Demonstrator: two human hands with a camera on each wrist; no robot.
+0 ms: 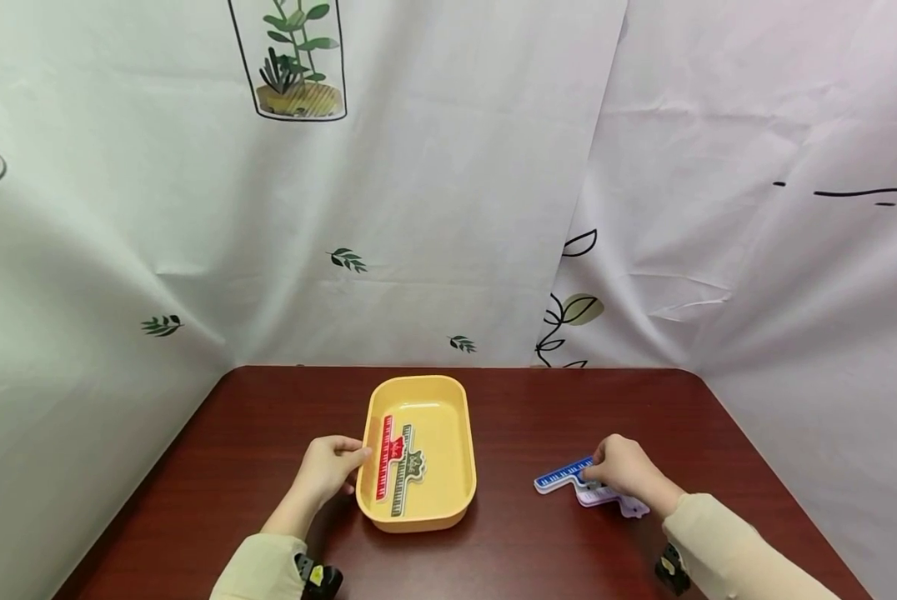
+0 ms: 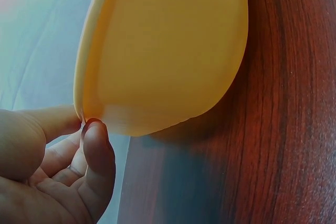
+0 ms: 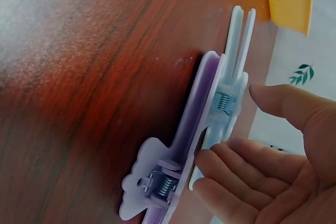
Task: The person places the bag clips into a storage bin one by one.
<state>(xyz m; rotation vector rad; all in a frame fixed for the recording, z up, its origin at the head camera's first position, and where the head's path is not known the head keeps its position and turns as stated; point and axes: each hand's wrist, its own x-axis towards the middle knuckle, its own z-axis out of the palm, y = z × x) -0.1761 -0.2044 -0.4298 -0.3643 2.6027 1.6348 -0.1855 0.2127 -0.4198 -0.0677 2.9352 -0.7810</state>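
Note:
My left hand (image 1: 327, 473) pinches the left rim of a yellow tray (image 1: 459, 492) between thumb and fingers, thumb over the edge. In the tray, a red ruler-shaped clip (image 1: 384, 458) and a grey ruler-shaped clip (image 1: 402, 475) lie side by side against its left part. On the table at the right, my right hand (image 1: 628, 468) is over a blue ruler-shaped clip (image 1: 564, 475), its thumb and fingers spread around the handle side. The right wrist view shows the fingertips right at this clip's pale body (image 3: 215, 135). A purple spring clip (image 3: 197, 106) lies alongside, nearest the fingers.
The dark red wooden table (image 1: 508, 550) extends around the tray and between the two hands. A white curtain (image 1: 448, 208) with printed plants hangs behind its far edge and along both sides. Small black cameras sit at both wrists.

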